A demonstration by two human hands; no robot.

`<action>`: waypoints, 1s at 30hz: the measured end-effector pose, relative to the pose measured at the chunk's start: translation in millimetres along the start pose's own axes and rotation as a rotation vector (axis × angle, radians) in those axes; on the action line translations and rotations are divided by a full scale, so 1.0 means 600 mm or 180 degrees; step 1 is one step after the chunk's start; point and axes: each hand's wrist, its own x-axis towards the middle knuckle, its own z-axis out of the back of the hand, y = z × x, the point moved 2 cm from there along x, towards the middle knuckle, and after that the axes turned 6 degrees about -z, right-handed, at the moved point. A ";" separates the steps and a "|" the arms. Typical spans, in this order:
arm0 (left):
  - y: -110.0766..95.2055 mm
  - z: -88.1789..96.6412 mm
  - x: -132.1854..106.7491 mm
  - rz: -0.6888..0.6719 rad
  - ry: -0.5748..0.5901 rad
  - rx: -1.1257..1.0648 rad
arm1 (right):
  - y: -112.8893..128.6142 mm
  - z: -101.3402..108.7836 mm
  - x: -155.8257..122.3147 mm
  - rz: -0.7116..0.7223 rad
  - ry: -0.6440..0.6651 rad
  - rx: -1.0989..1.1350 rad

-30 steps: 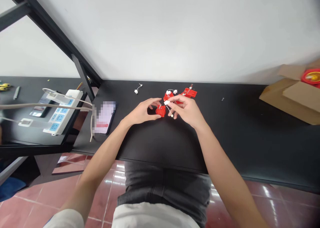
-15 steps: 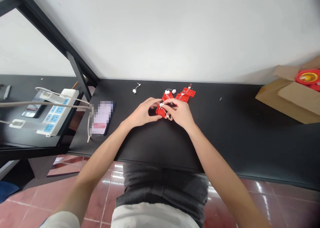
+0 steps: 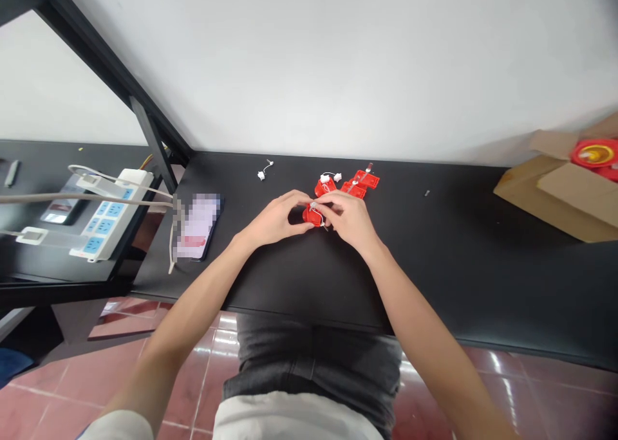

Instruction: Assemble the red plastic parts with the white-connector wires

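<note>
Between my hands is a small red plastic piece [image 3: 313, 217] with a white wired part in it. My left hand [image 3: 279, 219] grips its left side between thumb and fingers. My right hand [image 3: 351, 220] pinches the white wired part [image 3: 313, 205] at the top of the piece; its fingertips partly hide it. A thin white wire curls over the red surface. Just beyond lie another red piece [image 3: 324, 186] with a white wired part [image 3: 337, 177] and a flat, stepped red plastic piece [image 3: 360, 184] with a grey strip along it.
Another white wired part [image 3: 261, 175] lies far left on the black table [image 3: 299, 273]. A phone [image 3: 197, 228], a cable and a power strip [image 3: 109, 218] are at left. An open cardboard box [image 3: 555, 189] with red-and-yellow items [image 3: 596, 154] stands right. A tiny metallic bit [image 3: 427, 193] lies between.
My right fingertips have closed further over the white part, and the wire end at the lower right has shifted slightly. My left hand keeps its hold. The camera view has shifted a little.
</note>
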 end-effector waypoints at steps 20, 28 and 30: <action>-0.005 0.001 -0.003 -0.0149 0.0045 0.0804 | -0.002 0.002 0.000 0.0011 0.0098 -0.0027; 0.003 0.006 -0.005 0.0206 0.0052 0.0459 | 0.013 0.037 -0.004 -0.0205 -0.0453 -0.0133; 0.008 0.006 -0.005 0.0143 0.0103 0.0249 | 0.012 0.045 -0.005 -0.0287 -0.0355 -0.0166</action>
